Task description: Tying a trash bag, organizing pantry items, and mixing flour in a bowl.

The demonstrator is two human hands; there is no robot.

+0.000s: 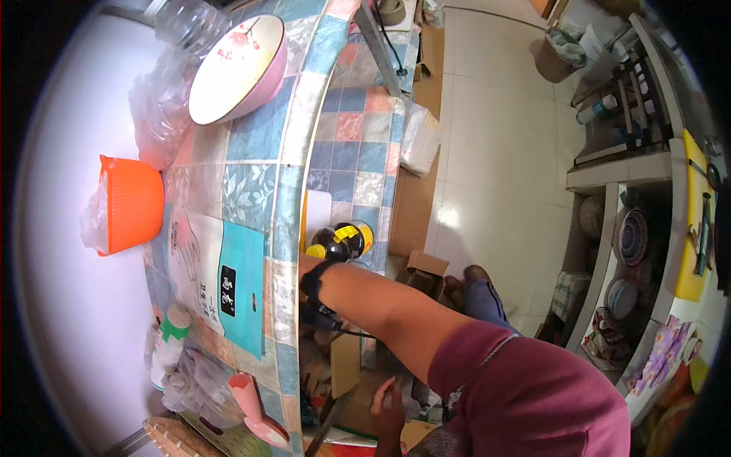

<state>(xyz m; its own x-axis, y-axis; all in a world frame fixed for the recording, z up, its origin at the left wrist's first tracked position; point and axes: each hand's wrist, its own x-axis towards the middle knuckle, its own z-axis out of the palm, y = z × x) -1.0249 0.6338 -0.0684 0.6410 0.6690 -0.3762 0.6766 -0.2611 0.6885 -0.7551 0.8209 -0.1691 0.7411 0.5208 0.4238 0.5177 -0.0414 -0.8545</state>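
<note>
My right forearm (382, 308), below a maroon sleeve (531, 383), reaches left beneath the edge of a table (285, 228) covered in checked cloth. A black band (313, 280) circles the wrist; the tabletop hides the right hand. Close beside this wrist, on a lower surface, lie dark bottles (337, 243) with yellow caps and labels. My left hand (389, 408) hangs low near the bottom of the view, its fingers loosely bent and nothing visible in them. Above the hidden hand, on the tabletop, lies a teal-and-white glove packet (243, 285) with a printed hand picture.
The tabletop also bears a white-and-pink bowl (240, 74), an orange basket (134, 205), a plastic bag (205, 388) and a pink plastic utensil (251, 405). A cardboard box (425, 265) stands near my feet. Across the tiled floor (497, 160), a counter holds a yellow cutting board (688, 228).
</note>
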